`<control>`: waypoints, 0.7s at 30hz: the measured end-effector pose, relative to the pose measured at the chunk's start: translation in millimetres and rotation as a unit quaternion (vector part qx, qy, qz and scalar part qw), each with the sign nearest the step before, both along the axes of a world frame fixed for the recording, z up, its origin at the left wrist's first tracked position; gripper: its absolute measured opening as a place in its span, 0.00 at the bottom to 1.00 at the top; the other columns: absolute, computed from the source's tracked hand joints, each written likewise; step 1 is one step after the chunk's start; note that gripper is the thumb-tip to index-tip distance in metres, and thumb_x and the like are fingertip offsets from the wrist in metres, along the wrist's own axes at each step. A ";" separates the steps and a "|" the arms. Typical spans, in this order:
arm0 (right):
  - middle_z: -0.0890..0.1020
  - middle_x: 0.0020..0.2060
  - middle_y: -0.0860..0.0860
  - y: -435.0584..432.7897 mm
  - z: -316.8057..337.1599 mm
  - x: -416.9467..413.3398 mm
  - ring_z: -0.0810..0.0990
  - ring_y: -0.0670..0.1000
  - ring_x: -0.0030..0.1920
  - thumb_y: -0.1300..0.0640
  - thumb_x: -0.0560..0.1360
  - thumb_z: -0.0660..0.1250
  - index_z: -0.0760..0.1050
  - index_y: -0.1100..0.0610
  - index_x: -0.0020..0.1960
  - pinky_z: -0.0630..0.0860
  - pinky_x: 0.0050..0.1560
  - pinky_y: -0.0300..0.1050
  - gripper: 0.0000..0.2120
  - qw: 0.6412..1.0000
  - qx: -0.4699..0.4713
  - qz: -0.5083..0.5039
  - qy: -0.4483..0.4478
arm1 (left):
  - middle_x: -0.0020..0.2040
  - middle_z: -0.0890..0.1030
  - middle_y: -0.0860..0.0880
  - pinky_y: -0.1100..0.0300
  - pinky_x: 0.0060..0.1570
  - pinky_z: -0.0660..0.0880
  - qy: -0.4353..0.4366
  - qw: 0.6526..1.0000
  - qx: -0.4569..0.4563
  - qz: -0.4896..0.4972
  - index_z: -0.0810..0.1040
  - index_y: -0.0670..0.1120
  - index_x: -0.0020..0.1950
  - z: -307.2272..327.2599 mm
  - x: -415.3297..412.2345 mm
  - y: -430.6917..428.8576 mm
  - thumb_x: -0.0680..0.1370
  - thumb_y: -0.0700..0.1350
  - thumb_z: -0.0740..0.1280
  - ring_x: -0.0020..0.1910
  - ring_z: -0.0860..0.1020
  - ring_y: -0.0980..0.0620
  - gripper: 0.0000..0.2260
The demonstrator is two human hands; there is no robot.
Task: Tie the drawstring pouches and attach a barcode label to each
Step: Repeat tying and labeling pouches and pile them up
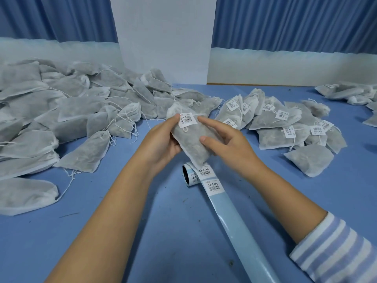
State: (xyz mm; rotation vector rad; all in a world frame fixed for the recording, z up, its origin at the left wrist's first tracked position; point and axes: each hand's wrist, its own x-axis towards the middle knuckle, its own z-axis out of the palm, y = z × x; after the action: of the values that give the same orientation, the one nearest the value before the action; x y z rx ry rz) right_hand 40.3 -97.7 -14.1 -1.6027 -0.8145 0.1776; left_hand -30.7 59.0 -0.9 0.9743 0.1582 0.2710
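Striped sleeve (334,250) nearest; left hand (161,144) grips a labelled pouch (191,139) above the worktop (163,231), right hand (226,146) fingers spread, touching it.

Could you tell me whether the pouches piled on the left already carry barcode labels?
No, the left pile of pouches shows only bare fabric and strings; labels appear on the right pile.
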 end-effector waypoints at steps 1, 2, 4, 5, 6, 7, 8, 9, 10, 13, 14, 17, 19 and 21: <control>0.81 0.61 0.44 0.8 -0.8 2.1 0.80 0.40 0.49 0.63 0.77 0.68 0.78 0.50 0.65 0.76 0.43 0.35 0.19 1.000 0.012 -0.007 0.018 | 0.50 0.86 0.45 0.59 0.44 0.81 0.000 1.000 0.001 -0.001 0.80 0.41 0.56 -0.8 0.6 0.1 0.84 0.45 0.60 0.50 0.85 0.50 0.11; 0.82 0.58 0.44 1.7 -2.2 4.2 0.78 0.40 0.42 0.63 0.77 0.68 0.79 0.48 0.63 0.75 0.37 0.34 0.18 0.999 0.023 -0.020 0.034 | 0.50 0.86 0.45 0.59 0.45 0.81 0.000 1.000 0.010 0.002 0.80 0.41 0.56 -1.9 1.7 -0.4 0.84 0.46 0.60 0.51 0.85 0.50 0.12; 0.83 0.51 0.44 2.7 -4.5 9.7 0.75 0.41 0.34 0.63 0.77 0.67 0.80 0.46 0.60 0.73 0.32 0.34 0.16 0.995 0.054 -0.051 0.068 | 0.49 0.87 0.47 0.59 0.49 0.81 0.009 0.999 0.048 0.014 0.79 0.43 0.56 -4.0 3.5 -0.8 0.84 0.48 0.61 0.51 0.85 0.51 0.11; 0.83 0.48 0.44 2.6 -5.0 13.6 0.75 0.41 0.33 0.63 0.77 0.67 0.80 0.45 0.59 0.74 0.31 0.35 0.16 0.991 0.074 -0.067 0.087 | 0.50 0.86 0.47 0.60 0.52 0.81 0.024 0.997 0.068 0.029 0.78 0.44 0.57 -5.1 4.4 -0.3 0.83 0.48 0.61 0.51 0.85 0.52 0.11; 0.83 0.46 0.44 2.3 -5.7 18.3 0.75 0.42 0.33 0.63 0.78 0.67 0.80 0.44 0.59 0.75 0.32 0.36 0.16 0.986 0.094 -0.083 0.106 | 0.52 0.85 0.46 0.60 0.54 0.80 0.044 0.994 0.086 0.049 0.77 0.43 0.58 -6.4 5.5 1.1 0.83 0.49 0.62 0.52 0.84 0.51 0.11; 0.83 0.46 0.45 1.3 -6.7 23.8 0.75 0.43 0.33 0.62 0.78 0.68 0.79 0.44 0.59 0.76 0.32 0.37 0.16 0.982 0.109 -0.100 0.120 | 0.54 0.84 0.46 0.59 0.55 0.80 0.065 0.990 0.103 0.068 0.76 0.43 0.59 -8.3 6.2 3.5 0.83 0.49 0.63 0.54 0.84 0.51 0.11; 0.83 0.48 0.47 0.1 -8.7 29.7 0.75 0.43 0.32 0.61 0.78 0.68 0.79 0.45 0.61 0.77 0.33 0.37 0.16 0.978 0.117 -0.115 0.132 | 0.55 0.83 0.45 0.59 0.56 0.79 0.082 0.986 0.117 0.084 0.75 0.43 0.59 -9.9 7.1 6.0 0.82 0.48 0.63 0.55 0.83 0.50 0.11; 0.82 0.50 0.49 -1.5 -12.0 35.8 0.76 0.42 0.33 0.61 0.78 0.68 0.78 0.47 0.63 0.77 0.34 0.37 0.16 0.974 0.115 -0.129 0.143 | 0.55 0.83 0.44 0.59 0.56 0.79 0.095 0.983 0.125 0.096 0.75 0.42 0.59 -11.4 7.7 8.4 0.82 0.47 0.63 0.55 0.83 0.50 0.10; 0.82 0.51 0.50 -3.0 -16.4 41.6 0.77 0.42 0.34 0.60 0.78 0.68 0.77 0.49 0.65 0.77 0.34 0.36 0.17 0.972 0.109 -0.142 0.154 | 0.55 0.83 0.44 0.59 0.55 0.80 0.108 0.980 0.129 0.105 0.75 0.42 0.57 -12.8 8.1 10.9 0.82 0.45 0.63 0.54 0.83 0.50 0.08; 0.81 0.49 0.49 -5.3 -33.3 56.9 0.79 0.41 0.37 0.60 0.78 0.68 0.76 0.53 0.66 0.78 0.36 0.35 0.17 0.965 0.077 -0.183 0.173 | 0.53 0.84 0.43 0.58 0.53 0.80 0.142 0.976 0.116 0.116 0.76 0.42 0.53 -15.8 7.7 18.0 0.81 0.42 0.63 0.52 0.84 0.48 0.05; 0.81 0.51 0.48 -5.3 -38.3 62.1 0.80 0.41 0.39 0.60 0.78 0.68 0.78 0.55 0.64 0.79 0.37 0.35 0.14 0.962 0.074 -0.191 0.180 | 0.52 0.84 0.43 0.58 0.53 0.80 0.150 0.976 0.110 0.117 0.76 0.42 0.52 -16.4 7.6 20.6 0.81 0.42 0.63 0.51 0.84 0.47 0.04; 0.82 0.55 0.51 -6.3 -44.2 76.9 0.83 0.44 0.45 0.62 0.78 0.68 0.81 0.57 0.52 0.80 0.39 0.36 0.06 0.944 0.106 -0.188 0.249 | 0.48 0.84 0.44 0.57 0.52 0.81 0.160 0.975 0.088 0.125 0.76 0.42 0.49 -17.9 8.5 27.3 0.81 0.41 0.63 0.47 0.84 0.48 0.04; 0.84 0.49 0.51 -8.5 -43.3 85.2 0.85 0.46 0.43 0.64 0.78 0.68 0.82 0.59 0.48 0.81 0.41 0.38 0.04 0.923 0.153 -0.177 0.305 | 0.46 0.84 0.44 0.58 0.50 0.81 0.159 0.976 0.071 0.127 0.76 0.41 0.49 -18.3 9.5 30.2 0.81 0.40 0.63 0.45 0.84 0.48 0.04; 0.85 0.43 0.51 -10.4 -42.0 90.9 0.85 0.48 0.45 0.66 0.76 0.68 0.83 0.61 0.42 0.81 0.43 0.40 0.07 0.910 0.186 -0.156 0.337 | 0.46 0.84 0.44 0.58 0.49 0.81 0.161 0.976 0.069 0.125 0.76 0.41 0.49 -19.7 10.5 31.9 0.81 0.40 0.63 0.44 0.85 0.48 0.04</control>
State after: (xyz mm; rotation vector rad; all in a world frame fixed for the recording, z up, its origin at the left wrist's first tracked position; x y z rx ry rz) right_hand 131.2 -108.1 -56.1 -1.1642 -0.0416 0.3025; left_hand -20.3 90.9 -20.6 1.1346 0.5681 0.3574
